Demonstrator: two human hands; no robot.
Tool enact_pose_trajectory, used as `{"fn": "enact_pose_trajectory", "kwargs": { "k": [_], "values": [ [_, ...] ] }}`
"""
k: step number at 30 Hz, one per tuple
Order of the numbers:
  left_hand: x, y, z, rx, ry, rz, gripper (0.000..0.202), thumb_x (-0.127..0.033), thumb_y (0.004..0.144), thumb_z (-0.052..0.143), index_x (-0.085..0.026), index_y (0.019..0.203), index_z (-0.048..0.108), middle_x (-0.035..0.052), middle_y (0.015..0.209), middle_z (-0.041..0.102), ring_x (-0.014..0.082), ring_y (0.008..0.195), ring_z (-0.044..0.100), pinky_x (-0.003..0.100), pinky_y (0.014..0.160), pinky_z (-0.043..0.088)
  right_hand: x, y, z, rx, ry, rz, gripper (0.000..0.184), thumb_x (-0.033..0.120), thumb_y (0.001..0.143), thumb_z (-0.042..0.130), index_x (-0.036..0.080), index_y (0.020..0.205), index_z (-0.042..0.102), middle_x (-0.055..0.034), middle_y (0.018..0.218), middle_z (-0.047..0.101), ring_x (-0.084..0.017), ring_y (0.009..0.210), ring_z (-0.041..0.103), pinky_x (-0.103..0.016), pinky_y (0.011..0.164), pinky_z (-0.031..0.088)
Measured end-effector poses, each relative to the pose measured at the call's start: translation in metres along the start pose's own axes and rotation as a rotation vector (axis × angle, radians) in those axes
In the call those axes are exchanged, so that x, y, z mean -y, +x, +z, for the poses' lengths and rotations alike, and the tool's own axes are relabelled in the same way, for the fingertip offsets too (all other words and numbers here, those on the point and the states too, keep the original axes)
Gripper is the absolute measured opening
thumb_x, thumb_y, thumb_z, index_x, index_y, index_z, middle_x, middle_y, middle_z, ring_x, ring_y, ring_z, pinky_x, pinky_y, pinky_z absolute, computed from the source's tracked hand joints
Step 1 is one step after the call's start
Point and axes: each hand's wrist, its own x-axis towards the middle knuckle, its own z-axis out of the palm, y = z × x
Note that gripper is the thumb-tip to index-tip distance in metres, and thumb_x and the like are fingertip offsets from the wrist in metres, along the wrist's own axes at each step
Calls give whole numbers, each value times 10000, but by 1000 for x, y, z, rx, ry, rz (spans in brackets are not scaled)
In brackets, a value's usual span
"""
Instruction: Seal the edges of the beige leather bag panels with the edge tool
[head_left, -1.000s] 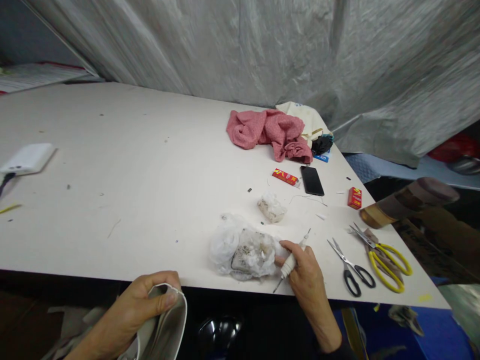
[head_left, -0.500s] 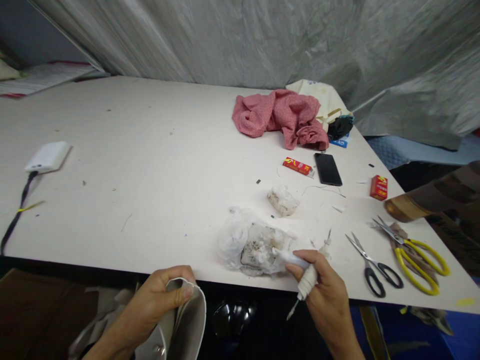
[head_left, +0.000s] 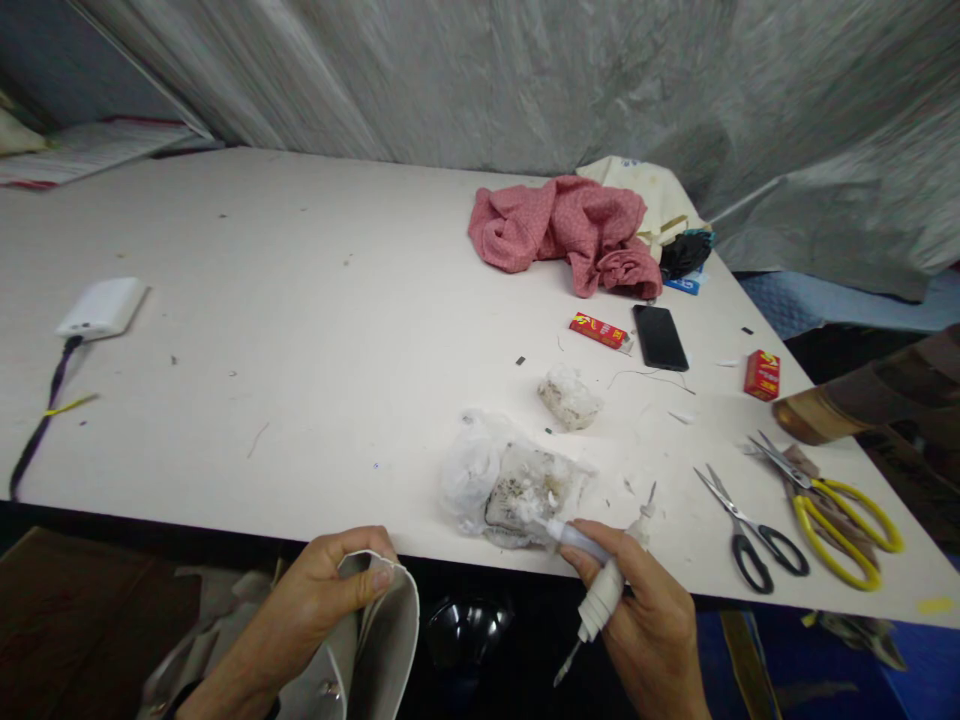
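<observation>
My left hand pinches the upper edge of a curled off-white sheet in front of the table edge. My right hand is closed around a small white bottle with a narrow nozzle. In the same hand is a thin tool wrapped in white tape, its metal point slanting down to the left. Another metal tip shows beyond the fingers, seemingly its other end. The nozzle reaches the near edge of a dirty block in clear plastic, flecked with white; I cannot tell whether they touch.
Black-handled scissors and yellow-handled scissors lie at right. Behind are a smaller crusted lump, a phone, red boxes and a pink cloth. A white device with a cable sits left.
My right hand has moved down and left with the bottle and the taped tool, drawing the nozzle toward the block's near edge. My left hand keeps its grip on the sheet.
</observation>
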Motion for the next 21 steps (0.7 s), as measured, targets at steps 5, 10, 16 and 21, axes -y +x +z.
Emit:
{"fn": "enact_pose_trajectory", "kwargs": {
  "k": [5,10,16,21],
  "values": [
    [1,0,0,-6,10,1,351,-532,785,759,-197,715,680,12,666,615,178,636,556,248,583,469,6,1,2,-45,-82,-117,172,267,970,727,225,1136,742,-53,942,797,-206,770,772,-288,706,631],
    [1,1,0,-12,25,18,330,-509,783,758,-196,707,688,15,679,620,188,662,570,262,619,480,14,2,3,-71,-182,-181,150,257,986,711,194,1119,737,-51,874,794,-189,706,765,-268,665,613],
    [3,0,-1,4,10,30,317,-497,809,755,-198,726,690,9,691,617,184,683,564,264,653,469,22,6,1,-70,-253,-247,136,215,990,697,181,1117,729,-58,863,793,-195,689,759,-287,644,595],
    [2,1,-1,-26,66,39,346,-526,785,744,-194,704,689,20,688,611,200,698,561,281,676,469,24,11,-3,-50,-277,-306,195,122,972,667,209,1138,721,-54,924,807,-214,753,774,-312,718,615]
  ]
}}
